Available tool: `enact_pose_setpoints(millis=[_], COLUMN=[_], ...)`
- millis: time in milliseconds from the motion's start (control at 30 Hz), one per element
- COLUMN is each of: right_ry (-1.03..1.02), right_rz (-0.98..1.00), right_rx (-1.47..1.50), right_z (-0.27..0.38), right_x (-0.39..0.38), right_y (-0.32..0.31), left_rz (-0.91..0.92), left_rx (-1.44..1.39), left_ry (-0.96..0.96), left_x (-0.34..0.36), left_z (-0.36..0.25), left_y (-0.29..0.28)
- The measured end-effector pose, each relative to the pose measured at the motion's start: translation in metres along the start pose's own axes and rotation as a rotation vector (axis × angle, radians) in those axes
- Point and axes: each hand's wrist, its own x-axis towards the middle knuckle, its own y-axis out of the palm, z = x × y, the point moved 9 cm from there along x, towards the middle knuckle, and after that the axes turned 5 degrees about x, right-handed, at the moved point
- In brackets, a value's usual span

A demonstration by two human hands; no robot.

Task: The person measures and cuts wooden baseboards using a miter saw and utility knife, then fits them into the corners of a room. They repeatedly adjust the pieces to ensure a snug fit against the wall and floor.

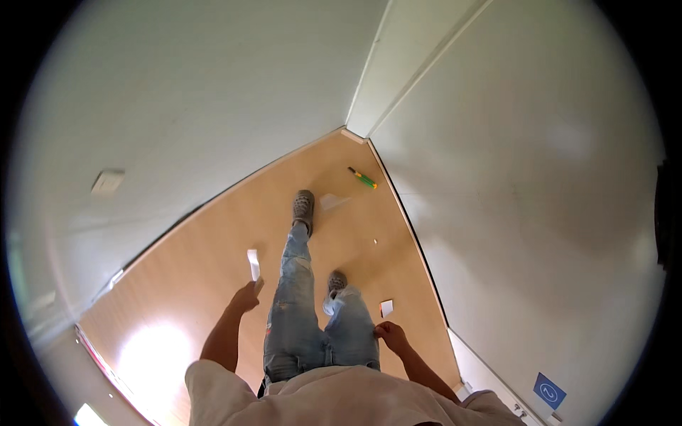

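Holding a thin, curved white strip [253, 263], the left hand [246, 297] hangs above smooth, wood-toned flooring [398, 263]. The right hand [392, 336] is at faded denim jeans [293, 316]; I cannot tell its grip.

A cutter [363, 178] lay on the floor [234, 220] ahead, between the left wall [192, 92] and the right wall [526, 177]. A paper strip [253, 263] extended forward from the left hand [246, 297], left of the legs [297, 298]. The right hand [391, 336] was beside the right thigh [359, 330]; ahead of it, a card [386, 307] lay on the floor.
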Motion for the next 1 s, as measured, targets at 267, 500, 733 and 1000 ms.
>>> enact_pose_setpoints(millis=[267, 500, 733, 1000], right_ry=[0.041, -0.018, -0.242, -0.339], right_rz=[-0.271, -0.448, -0.047, 0.255], right_rx=[0.309, 0.075, -0.031, -0.745], right_z=[-0.073, -0.036, -0.026, -0.039], right_x=[-0.062, -0.107, -0.092, -0.178], right_y=[-0.168, -0.211, -0.028, 0.226], left_rz=[-0.134, -0.38, -0.373, -0.364], left_rx=[-0.645, -0.845, -0.953, -1.394], left_ry=[-0.437, -0.478, -0.266, -0.394], left_x=[-0.221, -0.288, -0.34, -0.444], left_z=[0.116, 0.169, 0.173, 0.291], left_y=[0.203, 0.27, 0.276, 0.487])
